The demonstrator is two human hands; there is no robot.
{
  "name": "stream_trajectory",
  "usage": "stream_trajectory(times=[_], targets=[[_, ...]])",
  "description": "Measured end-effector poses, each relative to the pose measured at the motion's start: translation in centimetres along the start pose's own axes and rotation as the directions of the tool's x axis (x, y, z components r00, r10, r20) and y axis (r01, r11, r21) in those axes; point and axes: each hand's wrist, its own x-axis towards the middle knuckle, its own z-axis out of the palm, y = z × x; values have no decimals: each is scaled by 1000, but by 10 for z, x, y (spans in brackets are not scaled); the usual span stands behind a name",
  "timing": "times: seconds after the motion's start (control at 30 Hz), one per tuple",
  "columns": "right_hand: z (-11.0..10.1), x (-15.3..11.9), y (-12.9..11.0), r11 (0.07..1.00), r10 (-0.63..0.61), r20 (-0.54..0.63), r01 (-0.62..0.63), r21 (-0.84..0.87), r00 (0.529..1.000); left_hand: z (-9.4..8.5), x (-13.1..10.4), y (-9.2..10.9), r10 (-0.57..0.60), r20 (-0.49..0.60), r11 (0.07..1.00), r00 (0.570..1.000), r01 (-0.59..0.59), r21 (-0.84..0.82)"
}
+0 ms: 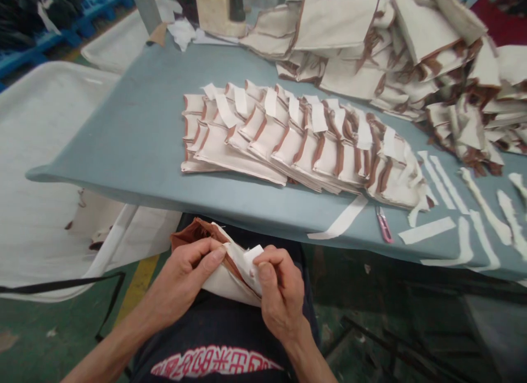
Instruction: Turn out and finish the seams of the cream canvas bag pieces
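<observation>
On my lap, below the table's front edge, lies a cream fabric piece with brown trim (222, 282), perhaps a bag part. My left hand (193, 268) pinches its upper edge between thumb and forefinger, beside the brown lining. In my right hand (282, 287) a small white strip (252, 255) is held at the same edge, with the fingers curled closed. Part of the fabric is hidden behind both hands. Up on the table, a fanned row of similar cream pieces (247, 161) lies in front of me, with white strips laid across several of them.
The blue-grey table (135, 136) carries a big heap of cream pieces (341, 21) at the back right. A pink cutter (384, 225) lies near the front edge among loose white strips (428, 230). A white tub (37, 125) stands to the left.
</observation>
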Motion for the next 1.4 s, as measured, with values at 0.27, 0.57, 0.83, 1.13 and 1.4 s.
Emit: stream_trajectory(times=[0.27, 0.57, 0.83, 1.13, 1.4], targets=[[4, -2, -31, 971, 171, 94, -184, 154, 981, 9, 5, 9, 37, -24, 999, 999, -38, -29], [10, 11, -51, 953, 302, 104, -296, -72, 948, 9, -3, 17, 36, -41, 986, 999, -42, -160], [8, 9, -57, 949, 315, 108, -314, -24, 943, 6, -7, -10, -86, 57, 907, 995, 101, -408], [6, 12, -63, 975, 179, 60, -169, -145, 982, 5, -6, 6, 28, 1, 965, 1000, -27, -263], [6, 11, -63, 967, 237, 108, -224, -122, 965, 5, -10, 8, 129, -49, 979, 990, -135, -153]])
